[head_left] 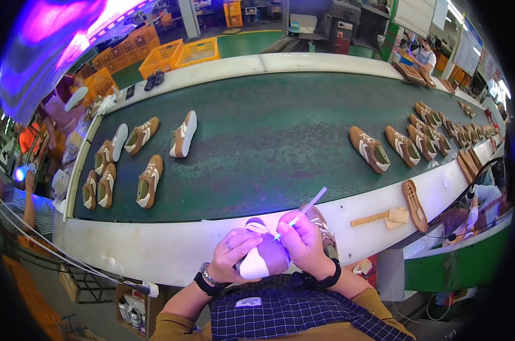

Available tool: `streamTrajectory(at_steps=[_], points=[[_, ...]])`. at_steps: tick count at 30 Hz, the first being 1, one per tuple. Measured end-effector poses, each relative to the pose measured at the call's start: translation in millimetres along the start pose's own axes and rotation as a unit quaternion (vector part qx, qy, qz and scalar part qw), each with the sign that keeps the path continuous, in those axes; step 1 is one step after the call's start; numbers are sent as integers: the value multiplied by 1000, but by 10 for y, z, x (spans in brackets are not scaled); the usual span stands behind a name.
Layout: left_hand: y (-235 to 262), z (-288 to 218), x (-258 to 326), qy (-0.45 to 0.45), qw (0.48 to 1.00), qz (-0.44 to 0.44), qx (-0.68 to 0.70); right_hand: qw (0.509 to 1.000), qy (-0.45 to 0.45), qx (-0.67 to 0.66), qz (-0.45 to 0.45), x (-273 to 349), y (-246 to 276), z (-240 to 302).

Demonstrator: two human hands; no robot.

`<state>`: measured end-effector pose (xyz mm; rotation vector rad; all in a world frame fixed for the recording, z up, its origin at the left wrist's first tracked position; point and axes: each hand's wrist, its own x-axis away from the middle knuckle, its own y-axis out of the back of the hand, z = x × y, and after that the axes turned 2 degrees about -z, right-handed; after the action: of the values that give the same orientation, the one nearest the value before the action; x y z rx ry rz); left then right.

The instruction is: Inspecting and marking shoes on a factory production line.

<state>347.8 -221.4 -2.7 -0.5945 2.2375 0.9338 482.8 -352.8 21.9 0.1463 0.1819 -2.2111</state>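
Note:
Under a violet light, my left hand is wrapped round a shoe with a pale patch at the near end. My right hand pinches a slim whitish pen-like stick. Its lower tip glows bluish and touches or nearly touches the shoe's upper; I cannot tell which. Just behind my right hand, partly hidden by it, another brown shoe with pale laces stands on the white ledge.
Beyond the ledge lies a green conveyor belt. Brown shoes sit on its left, and rows of them on its right. A brown sole and a wooden strip lie on the ledge. People work at both sides.

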Motion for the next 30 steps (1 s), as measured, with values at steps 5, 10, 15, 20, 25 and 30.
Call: streamTrajectory(at_steps=[5, 10, 15, 20, 25, 30], points=[[-102, 73, -93, -3, 1000, 6, 5, 1000, 7, 1, -13, -64, 109, -24], [-207, 162, -135, -10, 1000, 7, 6, 1000, -6, -9, -28, -109, 203, -58], [-249, 209, -168, -4, 1000, 10, 15, 998, 38, 18, -44, -156, 252, -42], [-261, 226, -174, 3, 1000, 6, 24, 998, 42, 10, -51, -187, 255, -55], [-253, 224, -138, 4, 1000, 0, 19, 997, 49, 52, -39, -215, 241, 16], [-252, 184, -137, 15, 1000, 3, 16, 998, 42, 9, -38, -169, 258, -55]])
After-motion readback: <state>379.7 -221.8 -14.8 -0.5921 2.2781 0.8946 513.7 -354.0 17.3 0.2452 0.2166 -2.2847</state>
